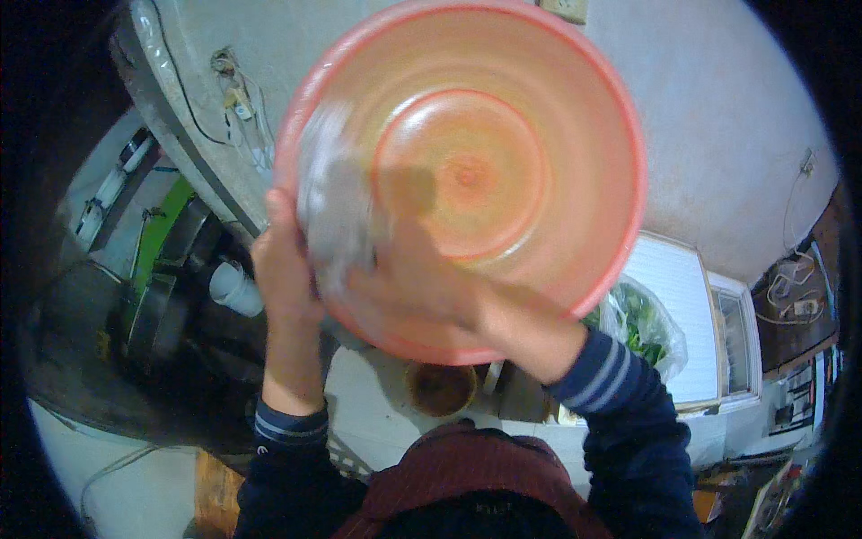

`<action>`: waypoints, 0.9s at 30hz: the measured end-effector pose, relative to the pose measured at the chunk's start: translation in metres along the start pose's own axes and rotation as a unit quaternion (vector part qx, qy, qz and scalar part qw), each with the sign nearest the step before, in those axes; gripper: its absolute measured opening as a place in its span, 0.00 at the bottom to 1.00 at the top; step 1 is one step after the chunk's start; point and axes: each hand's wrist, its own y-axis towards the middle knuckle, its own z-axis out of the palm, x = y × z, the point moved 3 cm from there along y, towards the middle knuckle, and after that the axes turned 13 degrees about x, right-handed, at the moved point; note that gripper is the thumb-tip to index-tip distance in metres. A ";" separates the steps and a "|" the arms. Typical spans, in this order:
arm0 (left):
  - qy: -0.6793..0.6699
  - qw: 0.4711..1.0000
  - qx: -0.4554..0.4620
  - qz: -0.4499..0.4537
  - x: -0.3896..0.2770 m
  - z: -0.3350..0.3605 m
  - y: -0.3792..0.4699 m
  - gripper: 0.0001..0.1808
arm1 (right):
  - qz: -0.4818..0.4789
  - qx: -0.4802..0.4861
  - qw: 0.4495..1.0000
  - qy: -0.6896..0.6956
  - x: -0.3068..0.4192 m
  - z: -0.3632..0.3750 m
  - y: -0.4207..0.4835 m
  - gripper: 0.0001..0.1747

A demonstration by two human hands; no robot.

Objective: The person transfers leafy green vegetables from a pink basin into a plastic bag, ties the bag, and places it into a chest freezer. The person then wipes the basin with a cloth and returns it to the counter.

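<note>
A large pink plastic basin [572, 175] is held up in front of me, tipped so that its inside faces me. My left hand [286, 263] grips its left rim, with the thumb on the outer edge. My right hand [417, 276] is inside the basin at the lower left, blurred by motion. A pale grey-white, cloth-like thing [330, 195] is at its fingers against the inner left wall. Blur hides its exact kind and how the fingers hold it.
A clear plastic bag of green leaves [640, 323] lies right of the basin, beside a white lidded chest [680, 323]. Below is a round bucket [441, 391] with dark contents. To the left are a white pail [236, 290] and wall cables [239, 108].
</note>
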 end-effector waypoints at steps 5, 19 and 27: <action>0.076 0.997 0.010 -0.007 -0.010 -0.018 0.001 0.17 | 0.101 0.176 0.961 0.187 -0.017 -0.016 -0.081 0.33; 0.442 0.839 0.255 0.191 -0.088 0.081 0.024 0.21 | -0.215 -0.167 0.792 -0.547 0.048 -0.232 -0.056 0.20; 0.333 0.819 0.332 0.329 -0.110 0.203 0.018 0.23 | -0.070 -0.233 0.776 -0.582 0.075 -0.312 -0.202 0.22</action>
